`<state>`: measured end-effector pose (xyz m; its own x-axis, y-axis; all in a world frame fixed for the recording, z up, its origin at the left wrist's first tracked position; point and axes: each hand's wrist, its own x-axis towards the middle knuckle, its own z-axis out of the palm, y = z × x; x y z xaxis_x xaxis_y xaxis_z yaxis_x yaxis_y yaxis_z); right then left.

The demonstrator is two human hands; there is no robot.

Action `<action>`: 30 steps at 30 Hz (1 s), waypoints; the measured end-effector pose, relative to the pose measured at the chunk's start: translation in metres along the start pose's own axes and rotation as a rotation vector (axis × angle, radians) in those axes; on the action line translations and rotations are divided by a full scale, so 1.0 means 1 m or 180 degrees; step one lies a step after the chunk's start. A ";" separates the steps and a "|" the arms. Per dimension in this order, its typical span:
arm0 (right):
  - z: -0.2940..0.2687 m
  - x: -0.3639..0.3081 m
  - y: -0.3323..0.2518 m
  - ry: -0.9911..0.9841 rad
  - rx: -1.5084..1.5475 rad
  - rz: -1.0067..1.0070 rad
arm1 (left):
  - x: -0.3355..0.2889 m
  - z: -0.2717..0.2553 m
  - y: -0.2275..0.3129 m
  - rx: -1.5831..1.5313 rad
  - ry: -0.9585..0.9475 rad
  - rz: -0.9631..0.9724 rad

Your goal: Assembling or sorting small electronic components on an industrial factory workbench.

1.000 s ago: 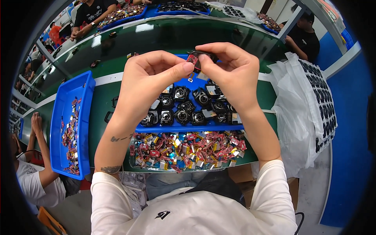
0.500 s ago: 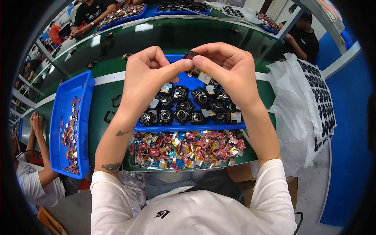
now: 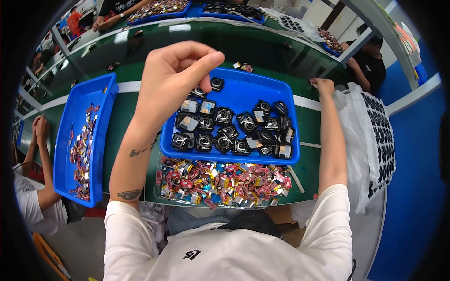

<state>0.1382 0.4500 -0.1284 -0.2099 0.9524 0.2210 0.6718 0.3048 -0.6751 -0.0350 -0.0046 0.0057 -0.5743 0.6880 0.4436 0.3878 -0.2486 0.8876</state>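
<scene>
My left hand hangs over the far left corner of a blue tray, its thumb pressed to the curled fingers; nothing clearly shows in it. To the right of the tray, my right hand is low by the far strip of the bench, fingers closed around something too small to make out. Several black watch housings with round backs lie in the tray, some with grey rectangular pieces on them. In front of the tray spreads a heap of small red circuit boards and silver battery cells.
A blue bin with more small parts stands at the left. Beyond the tray runs a green conveyor carrying a few parts. At the right, white plastic sheeting lies beside sheets of black pieces. Other people sit around.
My hands have parted from around a small dark-and-red piece. The right has swung far right and down to the bench; the left stays raised over the tray. The view has shifted slightly.
</scene>
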 end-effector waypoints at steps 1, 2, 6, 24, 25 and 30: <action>-0.001 0.007 0.010 0.0147 -0.0335 0.0044 | 0.000 0.001 0.001 -0.0058 -0.0097 0.0065; -0.001 0.007 0.019 0.0282 -0.0680 0.0090 | 0.001 0.000 0.002 -0.0002 -0.0137 0.0010; 0.000 0.004 0.038 0.0517 -0.0877 -0.0140 | 0.001 0.004 -0.001 0.0258 -0.0262 0.0029; -0.031 -0.337 -0.183 -0.2894 0.0327 -0.4707 | 0.000 0.004 -0.011 0.0705 -0.0308 0.0000; -0.026 -0.341 -0.184 -0.2840 0.0252 -0.4782 | 0.000 0.004 -0.009 0.0554 -0.0361 -0.0045; -0.025 -0.338 -0.188 -0.2908 0.0607 -0.4408 | -0.005 0.012 0.002 0.0382 -0.0080 0.0595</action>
<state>0.1010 0.0708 -0.0588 -0.8955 -0.3501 0.2747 -0.4392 0.7948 -0.4189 -0.0228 -0.0007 0.0037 -0.4667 0.6547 0.5946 0.5699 -0.2915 0.7683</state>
